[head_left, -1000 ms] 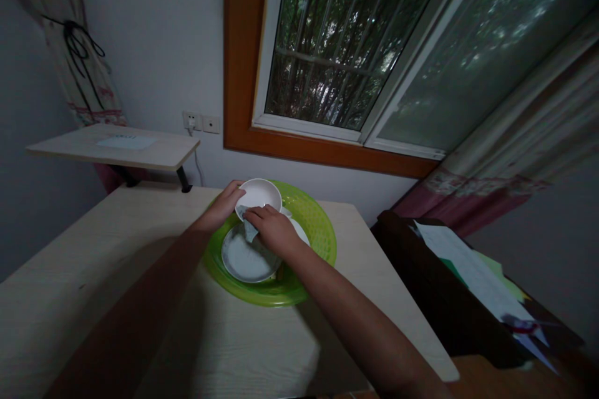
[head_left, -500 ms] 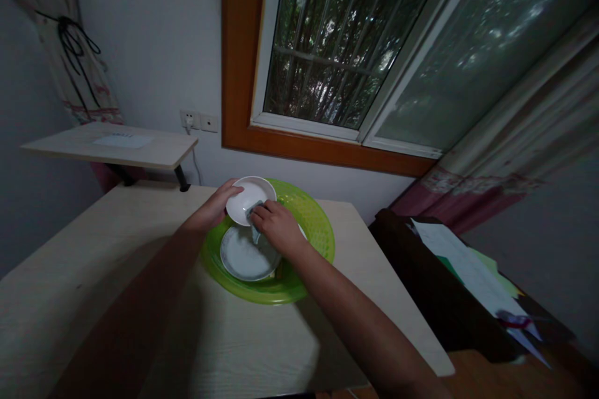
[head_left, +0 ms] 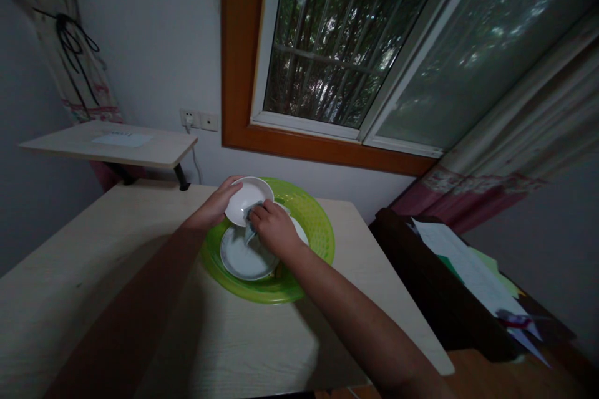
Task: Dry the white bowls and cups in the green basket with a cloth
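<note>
A white bowl is tilted toward me above a green plastic basin. My left hand grips the bowl by its left rim, thumb over the edge. My right hand is closed on a grey-blue cloth, pressed against the bowl's lower right inside; a corner of the cloth hangs down. Below, a larger white plate or shallow bowl lies in the basin. Another white dish shows partly behind my right hand, its shape mostly hidden.
The basin stands on a pale wooden table against the wall. A raised shelf with a paper sheet is at the left. On the right, a dark cabinet carries papers. The window is behind.
My right hand and the cloth have shifted slightly left along the bowl, and the hanging cloth corner swings left. The bowl has moved a little left in my left hand.
</note>
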The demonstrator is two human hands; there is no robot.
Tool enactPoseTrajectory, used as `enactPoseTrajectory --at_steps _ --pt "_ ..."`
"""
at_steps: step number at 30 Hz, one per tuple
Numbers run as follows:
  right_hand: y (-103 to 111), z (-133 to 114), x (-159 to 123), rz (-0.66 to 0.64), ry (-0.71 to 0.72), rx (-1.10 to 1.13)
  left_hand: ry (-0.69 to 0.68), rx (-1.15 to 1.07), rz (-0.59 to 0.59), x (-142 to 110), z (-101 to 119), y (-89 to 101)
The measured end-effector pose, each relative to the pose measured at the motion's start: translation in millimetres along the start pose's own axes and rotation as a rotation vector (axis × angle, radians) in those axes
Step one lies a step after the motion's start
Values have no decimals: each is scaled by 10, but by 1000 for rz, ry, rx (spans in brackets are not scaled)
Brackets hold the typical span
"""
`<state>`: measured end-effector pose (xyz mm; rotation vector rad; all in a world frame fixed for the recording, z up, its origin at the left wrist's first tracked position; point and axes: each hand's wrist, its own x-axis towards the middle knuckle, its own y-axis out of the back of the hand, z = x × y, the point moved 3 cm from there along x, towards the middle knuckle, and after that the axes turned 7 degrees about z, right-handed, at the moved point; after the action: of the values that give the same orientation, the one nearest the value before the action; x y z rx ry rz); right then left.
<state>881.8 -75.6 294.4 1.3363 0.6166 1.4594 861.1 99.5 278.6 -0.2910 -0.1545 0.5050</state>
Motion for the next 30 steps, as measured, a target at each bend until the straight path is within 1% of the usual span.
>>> enactPoseTrajectory --at_steps 7,13,19,25,27,30 --pt "-23 -93 16 -25 90 116 -29 61 27 53 -65 54" --pt "-128 -121 -22 -7 121 273 -87 185 -6 39 -75 61" --pt "-186 -156 -12 -8 62 267 -62 232 -69 36 -108 58" --pt "-185 -143 -12 -17 -17 207 -89 182 -100 52 -156 67" --pt "-186 -130 -12 -2 -22 213 -75 166 -109 50 -163 57" --pt "-176 -118 -5 7 19 264 -50 151 -101 41 -151 39"
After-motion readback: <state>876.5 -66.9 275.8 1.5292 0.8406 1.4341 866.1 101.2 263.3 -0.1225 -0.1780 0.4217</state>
